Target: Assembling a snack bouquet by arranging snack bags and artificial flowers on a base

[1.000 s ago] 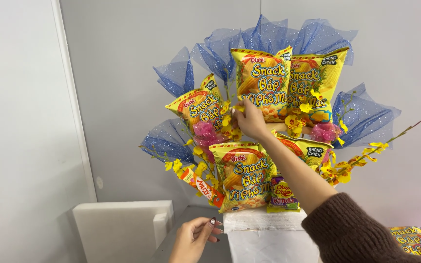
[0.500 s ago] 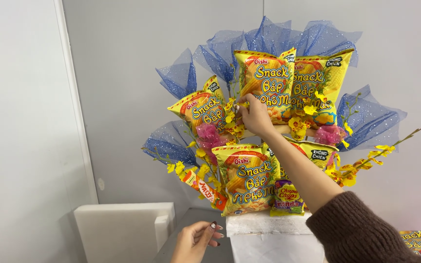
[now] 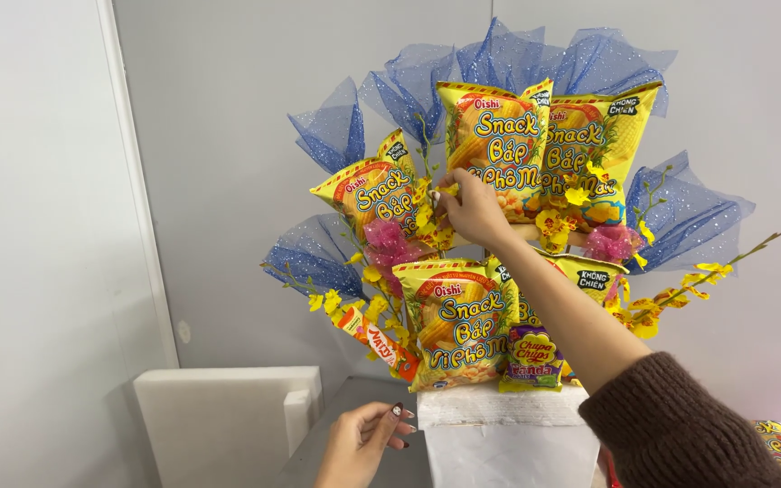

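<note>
At the bottom of the frame, nearest the camera, the left hand [image 3: 365, 441] hangs loosely curled with nothing in it, just left of the white box [image 3: 508, 447] that carries the arrangement. A white foam block [image 3: 228, 416] sits at lower left against the wall.

From the lower right the brown sleeve [image 3: 680, 434] runs up and left to the right hand [image 3: 474, 210], at the centre of the frame. Its fingertips are pinched shut on a yellow flower sprig [image 3: 434, 197] — the sprig lies right at the fingertips, on the hand's left side, wedged between 2 snack bags: the left snack bag [image 3: 374, 197] and the top snack bag [image 3: 492, 145].

Below the hand stands the front snack bag [image 3: 459, 321], with a small purple candy bag [image 3: 535, 354] to its right. A yellow flower branch [image 3: 716, 269] juts out to the right edge. Behind everything, blue mesh fans [image 3: 535, 63] spread across the top — then the grey wall [image 3: 228, 108].
</note>
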